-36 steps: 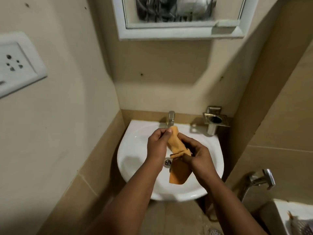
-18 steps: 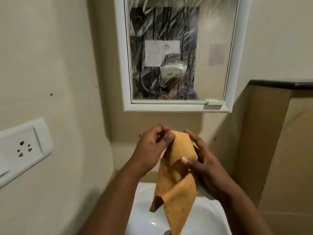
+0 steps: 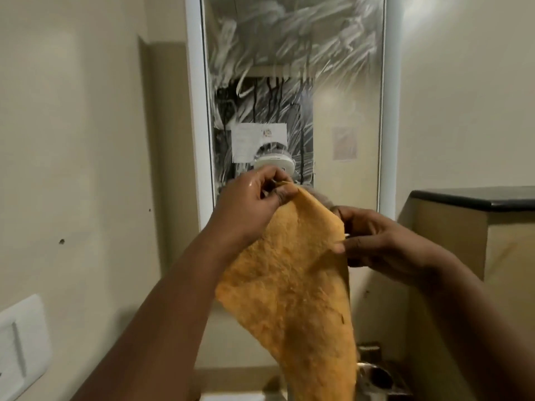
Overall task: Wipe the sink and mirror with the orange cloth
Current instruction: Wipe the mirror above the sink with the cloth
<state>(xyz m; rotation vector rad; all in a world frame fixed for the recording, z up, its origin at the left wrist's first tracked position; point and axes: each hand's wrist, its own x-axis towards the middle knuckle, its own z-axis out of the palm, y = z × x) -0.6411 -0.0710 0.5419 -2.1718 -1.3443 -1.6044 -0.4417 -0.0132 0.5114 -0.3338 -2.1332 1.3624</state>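
The orange cloth (image 3: 292,287) hangs spread out in front of me, held up by both hands. My left hand (image 3: 249,206) pinches its upper left corner and my right hand (image 3: 376,241) pinches its upper right edge. Behind them is the white-framed mirror (image 3: 292,82), its glass streaked with white soapy smears and dark drips. A thin strip of the white sink (image 3: 231,396) shows at the bottom edge; the cloth hides most of it.
A white wall socket (image 3: 20,345) sits low on the left wall. A metal holder (image 3: 376,374) is fixed to the wall below the mirror at right. A dark-topped ledge (image 3: 474,198) juts out on the right. Beige walls close in on both sides.
The view has tilted up from the sink to the mirror. Both hands have raised the cloth and spread it open from a twisted bundle into a hanging sheet.
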